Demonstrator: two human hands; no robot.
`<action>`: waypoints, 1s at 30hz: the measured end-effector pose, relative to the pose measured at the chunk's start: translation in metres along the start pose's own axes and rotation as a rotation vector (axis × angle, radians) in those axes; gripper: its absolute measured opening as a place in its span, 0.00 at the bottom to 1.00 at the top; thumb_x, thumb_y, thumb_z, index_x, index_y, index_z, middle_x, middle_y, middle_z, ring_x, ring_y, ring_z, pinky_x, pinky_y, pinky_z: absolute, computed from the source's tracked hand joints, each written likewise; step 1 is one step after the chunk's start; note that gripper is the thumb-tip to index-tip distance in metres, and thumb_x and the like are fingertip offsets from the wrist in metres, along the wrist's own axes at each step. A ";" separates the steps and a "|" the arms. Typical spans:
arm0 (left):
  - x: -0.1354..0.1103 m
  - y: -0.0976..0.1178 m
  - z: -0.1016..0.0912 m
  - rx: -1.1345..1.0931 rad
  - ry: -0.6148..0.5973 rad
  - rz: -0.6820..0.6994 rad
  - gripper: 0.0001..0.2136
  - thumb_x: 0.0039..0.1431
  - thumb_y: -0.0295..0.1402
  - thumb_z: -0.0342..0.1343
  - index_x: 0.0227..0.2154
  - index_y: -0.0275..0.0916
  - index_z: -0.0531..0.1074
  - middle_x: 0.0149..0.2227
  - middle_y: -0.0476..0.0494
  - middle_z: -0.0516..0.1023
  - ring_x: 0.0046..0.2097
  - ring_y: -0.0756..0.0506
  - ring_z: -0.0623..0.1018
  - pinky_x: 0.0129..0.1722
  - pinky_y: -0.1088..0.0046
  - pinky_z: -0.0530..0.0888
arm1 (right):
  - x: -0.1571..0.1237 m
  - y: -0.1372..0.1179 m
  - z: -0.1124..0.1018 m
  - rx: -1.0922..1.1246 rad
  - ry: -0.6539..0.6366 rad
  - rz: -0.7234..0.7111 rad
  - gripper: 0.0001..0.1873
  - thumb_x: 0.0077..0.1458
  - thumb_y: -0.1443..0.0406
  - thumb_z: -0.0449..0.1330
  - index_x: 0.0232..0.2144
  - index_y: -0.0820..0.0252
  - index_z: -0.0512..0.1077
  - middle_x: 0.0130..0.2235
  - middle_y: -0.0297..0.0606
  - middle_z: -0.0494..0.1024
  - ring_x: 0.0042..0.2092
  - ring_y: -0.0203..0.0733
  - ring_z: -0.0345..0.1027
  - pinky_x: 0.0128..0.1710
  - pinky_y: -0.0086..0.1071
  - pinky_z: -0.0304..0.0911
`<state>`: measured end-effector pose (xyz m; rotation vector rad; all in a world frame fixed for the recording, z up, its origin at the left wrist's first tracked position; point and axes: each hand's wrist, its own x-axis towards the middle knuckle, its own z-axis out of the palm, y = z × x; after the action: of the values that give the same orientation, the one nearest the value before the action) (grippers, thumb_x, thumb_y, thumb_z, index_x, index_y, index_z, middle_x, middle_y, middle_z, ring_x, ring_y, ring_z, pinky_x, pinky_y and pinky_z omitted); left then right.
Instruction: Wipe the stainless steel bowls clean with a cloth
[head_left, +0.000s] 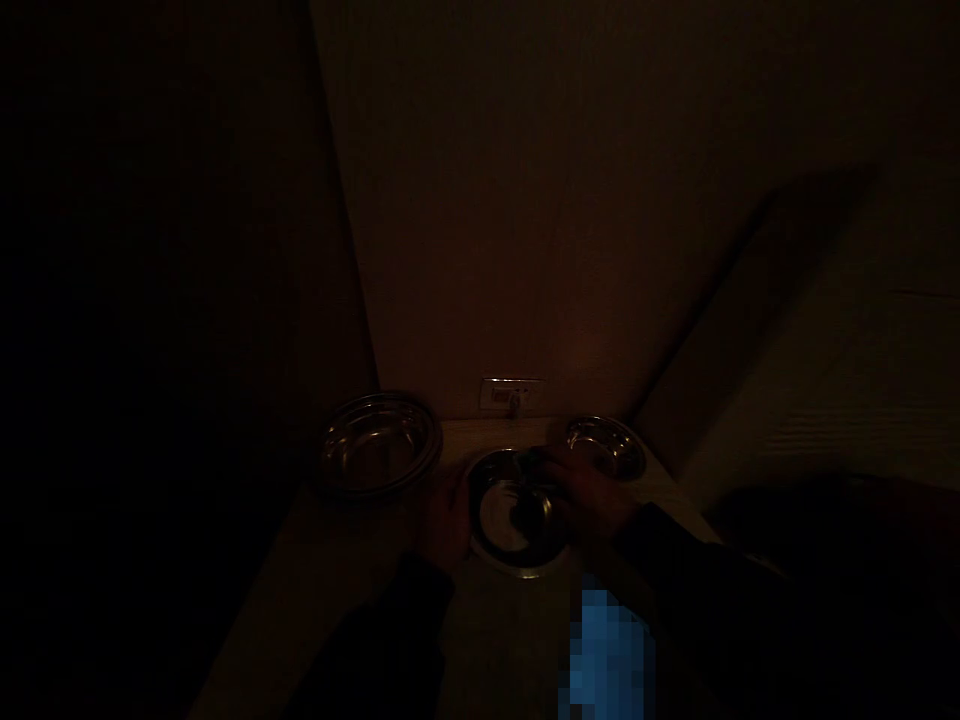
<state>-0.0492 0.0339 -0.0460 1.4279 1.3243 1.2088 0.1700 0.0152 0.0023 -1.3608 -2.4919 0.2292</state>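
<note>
Middle steel plate (pixel 517 515) on the counter (pixel 360 560), left hand (pixel 448 522) curled on its left rim, right hand (pixel 589 495) over its right rim (grip too dark to tell); left plate (pixel 379 447) and right plate (pixel 606 447) stand apart, untouched.

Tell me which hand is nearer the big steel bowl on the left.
Left. The left hand holds the middle bowl beside the big bowl; the right hand is across it, farther.
</note>
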 end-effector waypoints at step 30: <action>0.002 0.002 -0.003 -0.002 -0.081 0.013 0.18 0.58 0.35 0.47 0.47 0.35 0.74 0.49 0.39 0.76 0.52 0.41 0.75 0.54 0.61 0.68 | 0.062 -0.022 -0.003 0.008 -0.161 -0.137 0.20 0.50 0.73 0.56 0.48 0.65 0.70 0.55 0.49 0.68 0.57 0.46 0.60 0.55 0.37 0.58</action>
<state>-0.0516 0.0357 -0.0433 1.4708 1.2596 1.1485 0.1224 0.0556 0.0222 -1.2059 -2.7001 0.3301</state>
